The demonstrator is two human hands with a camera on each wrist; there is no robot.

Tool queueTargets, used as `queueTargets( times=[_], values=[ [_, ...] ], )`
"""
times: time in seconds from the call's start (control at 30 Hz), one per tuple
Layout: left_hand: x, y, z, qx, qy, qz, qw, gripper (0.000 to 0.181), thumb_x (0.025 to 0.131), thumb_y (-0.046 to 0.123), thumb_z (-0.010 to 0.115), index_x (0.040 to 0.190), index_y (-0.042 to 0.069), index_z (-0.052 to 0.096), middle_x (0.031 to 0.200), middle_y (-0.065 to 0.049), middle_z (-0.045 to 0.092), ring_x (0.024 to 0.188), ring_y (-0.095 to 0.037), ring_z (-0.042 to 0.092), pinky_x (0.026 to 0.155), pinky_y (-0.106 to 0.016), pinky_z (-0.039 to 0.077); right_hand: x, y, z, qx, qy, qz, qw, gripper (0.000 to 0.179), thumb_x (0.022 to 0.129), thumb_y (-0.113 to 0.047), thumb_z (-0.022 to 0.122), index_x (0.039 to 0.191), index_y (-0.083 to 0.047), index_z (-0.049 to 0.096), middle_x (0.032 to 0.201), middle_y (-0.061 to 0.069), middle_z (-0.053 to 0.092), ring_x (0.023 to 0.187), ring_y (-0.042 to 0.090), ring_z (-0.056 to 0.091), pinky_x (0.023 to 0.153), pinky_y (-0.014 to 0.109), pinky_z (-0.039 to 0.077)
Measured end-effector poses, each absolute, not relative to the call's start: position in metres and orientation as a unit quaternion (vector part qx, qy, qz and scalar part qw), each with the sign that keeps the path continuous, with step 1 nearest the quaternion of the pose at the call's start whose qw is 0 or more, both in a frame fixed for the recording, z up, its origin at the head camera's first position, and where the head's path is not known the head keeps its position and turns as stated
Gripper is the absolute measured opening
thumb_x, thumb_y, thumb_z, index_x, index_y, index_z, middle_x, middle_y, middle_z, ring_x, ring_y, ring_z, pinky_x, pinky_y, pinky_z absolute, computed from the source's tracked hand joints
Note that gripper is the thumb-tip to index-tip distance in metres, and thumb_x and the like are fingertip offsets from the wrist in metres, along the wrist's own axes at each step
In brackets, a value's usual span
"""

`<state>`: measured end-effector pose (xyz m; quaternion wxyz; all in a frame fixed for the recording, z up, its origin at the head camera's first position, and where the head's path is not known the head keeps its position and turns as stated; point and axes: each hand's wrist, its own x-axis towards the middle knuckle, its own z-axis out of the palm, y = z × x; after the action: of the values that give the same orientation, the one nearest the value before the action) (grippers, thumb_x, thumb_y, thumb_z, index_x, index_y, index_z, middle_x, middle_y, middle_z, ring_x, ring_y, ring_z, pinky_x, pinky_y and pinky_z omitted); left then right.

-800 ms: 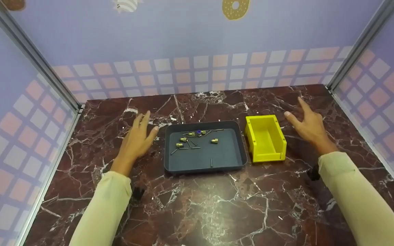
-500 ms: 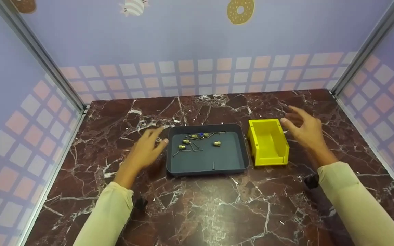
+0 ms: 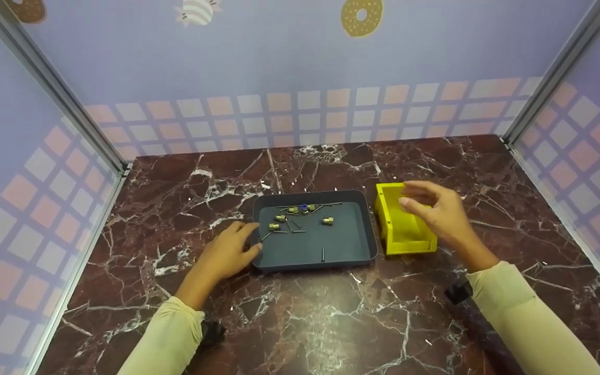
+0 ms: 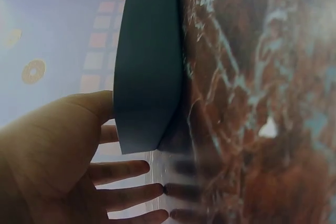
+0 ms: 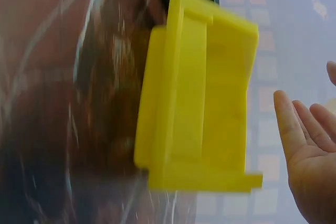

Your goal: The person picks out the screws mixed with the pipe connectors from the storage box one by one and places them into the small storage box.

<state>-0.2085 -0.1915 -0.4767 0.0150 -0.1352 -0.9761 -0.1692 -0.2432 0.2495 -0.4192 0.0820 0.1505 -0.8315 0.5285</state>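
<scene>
At centre, brass-coloured fittings [image 3: 327, 221] and thin metal screws [image 3: 323, 254] lie in a shallow dark-grey rectangular tray [image 3: 344, 239]; the left hand [image 3: 227, 253] — fingers extended — is at its left edge, contact unclear. Right of centre, the right hand [image 3: 443, 213], thumb and fingers apart, hovers over an open-fronted yellow plastic bin [image 3: 401, 229].

Left hand [image 3: 227, 253] has moved farther from the desk's [image 3: 300, 317] left edge, fingers [image 3: 249, 229] reaching the tray [image 3: 341, 242]. Right hand [image 3: 443, 213] is now over the yellow bin [image 3: 404, 232].

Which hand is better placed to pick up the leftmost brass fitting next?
Probably the left hand, at the left rim of the tray and nearer that fitting; the right hand is by the yellow bin.
</scene>
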Motion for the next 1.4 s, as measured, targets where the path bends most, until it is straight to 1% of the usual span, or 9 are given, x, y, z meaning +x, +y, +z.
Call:
queueTargets(
  times=[0.13,0.27,0.4,0.6,0.8,0.97,1.07,1.23,1.4],
  values=[
    [-0.205,-0.188,-0.480,-0.140,-0.980,-0.139,0.013,0.051,0.088,0.042,0.058,0.134,0.021,0.052,0.119,-0.007,0.058,0.101,-0.029,0.060,0.077,-0.048,0.052,-0.236,0.238,-0.419,0.153,-0.824,0.543,0.043,0.039,0.083,-0.025,0.071,0.116,-0.006,0.064,0.112,0.016,0.066,0.097,0.024,0.066,0.079,0.022,0.054],
    [-0.203,-0.184,-0.481,-0.134,-0.982,-0.130,0.017,0.049,0.088,0.040,0.058,0.132,0.020,0.053,0.119,-0.007,0.060,0.103,-0.030,0.060,0.080,-0.049,0.051,-0.234,0.231,-0.421,0.161,-0.822,0.545,0.028,0.041,0.083,-0.027,0.071,0.116,-0.004,0.064,0.112,0.015,0.067,0.096,0.024,0.067,0.077,0.022,0.055],
    [-0.201,-0.179,-0.481,-0.121,-0.982,-0.139,0.027,0.050,0.088,0.031,0.059,0.135,0.017,0.049,0.120,-0.009,0.061,0.106,-0.032,0.059,0.082,-0.051,0.051,-0.239,0.226,-0.432,0.171,-0.816,0.553,0.016,0.043,0.082,-0.029,0.071,0.116,-0.003,0.064,0.110,0.016,0.067,0.093,0.023,0.068,0.075,0.026,0.056],
    [-0.199,-0.167,-0.484,-0.100,-0.974,-0.193,0.065,0.067,0.080,0.012,0.065,0.140,0.002,0.037,0.120,-0.022,0.060,0.103,-0.037,0.061,0.084,-0.048,0.051,-0.231,0.215,-0.429,0.182,-0.811,0.556,0.006,0.042,0.083,-0.026,0.071,0.116,-0.002,0.063,0.110,0.015,0.067,0.097,0.025,0.067,0.076,0.025,0.056],
    [-0.206,-0.154,-0.479,-0.077,-0.978,-0.181,0.069,0.068,0.076,0.002,0.062,0.137,-0.011,0.034,0.114,-0.032,0.058,0.100,-0.043,0.060,0.086,-0.048,0.051,-0.227,0.208,-0.426,0.195,-0.793,0.577,-0.008,0.042,0.083,-0.020,0.071,0.118,0.001,0.061,0.112,0.019,0.066,0.098,0.028,0.066,0.075,0.028,0.056],
    [-0.211,-0.150,-0.476,-0.052,-0.983,-0.169,0.052,0.068,0.077,0.001,0.061,0.138,-0.008,0.033,0.124,-0.031,0.052,0.109,-0.042,0.056,0.093,-0.047,0.047,-0.226,0.199,-0.425,0.217,-0.774,0.594,-0.016,0.039,0.084,-0.013,0.069,0.118,0.003,0.060,0.114,0.024,0.063,0.099,0.030,0.066,0.076,0.028,0.056],
    [-0.212,-0.149,-0.477,-0.035,-0.983,-0.171,0.057,0.067,0.077,0.000,0.061,0.138,-0.009,0.034,0.124,-0.030,0.053,0.109,-0.042,0.056,0.094,-0.047,0.047,-0.224,0.192,-0.424,0.237,-0.773,0.589,-0.012,0.036,0.084,-0.010,0.069,0.116,0.003,0.061,0.112,0.023,0.064,0.098,0.030,0.066,0.078,0.027,0.055],
    [-0.211,-0.145,-0.481,-0.020,-0.984,-0.165,0.068,0.066,0.076,0.000,0.063,0.134,-0.011,0.035,0.116,-0.031,0.056,0.100,-0.043,0.059,0.087,-0.048,0.050,-0.223,0.180,-0.428,0.244,-0.785,0.570,-0.016,0.032,0.082,-0.012,0.071,0.112,-0.002,0.064,0.106,0.014,0.068,0.094,0.029,0.067,0.078,0.029,0.056],
    [-0.207,-0.139,-0.484,0.002,-0.987,-0.157,0.045,0.065,0.079,0.003,0.062,0.136,-0.008,0.032,0.118,-0.029,0.053,0.091,-0.044,0.061,0.078,-0.049,0.053,-0.225,0.170,-0.447,0.227,-0.809,0.542,-0.017,0.033,0.079,-0.019,0.075,0.110,-0.010,0.066,0.103,0.009,0.070,0.090,0.020,0.068,0.077,0.032,0.056]
  ],
)
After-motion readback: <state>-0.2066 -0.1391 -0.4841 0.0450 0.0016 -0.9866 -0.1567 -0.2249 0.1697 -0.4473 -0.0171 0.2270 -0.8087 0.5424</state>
